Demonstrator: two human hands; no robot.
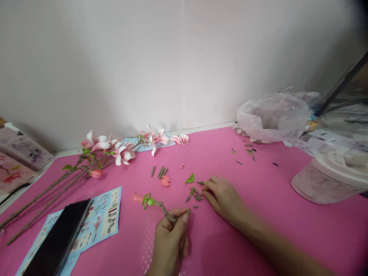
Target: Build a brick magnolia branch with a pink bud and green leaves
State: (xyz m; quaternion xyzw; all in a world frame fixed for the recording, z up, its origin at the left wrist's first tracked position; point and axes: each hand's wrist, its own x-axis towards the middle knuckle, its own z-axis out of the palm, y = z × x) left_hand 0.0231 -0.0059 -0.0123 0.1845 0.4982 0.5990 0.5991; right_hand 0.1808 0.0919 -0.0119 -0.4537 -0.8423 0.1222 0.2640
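Observation:
My left hand (171, 235) is wrapped round a brown branch piece (165, 211), whose far end carries a bright green part (149, 201) and a translucent pink tip (137, 197) pointing left. My right hand (220, 193) is at the right of a small pile of brown pieces (197, 196), its thumb and fingertips pinched at a small green and dark piece (201, 183). A green leaf (190, 178) lies just left of those fingertips. Farther left are coral petals (165, 181) and several short brown sticks (162, 172).
Pink-white flower branches (97, 143) lie at the left, above printed sheets (112, 211) and a black phone-like slab (59, 237). Pink petals (180, 139) line up near the wall. At the right are scattered bits (250, 151), a plastic bag (271, 117) and a white tub (324, 180).

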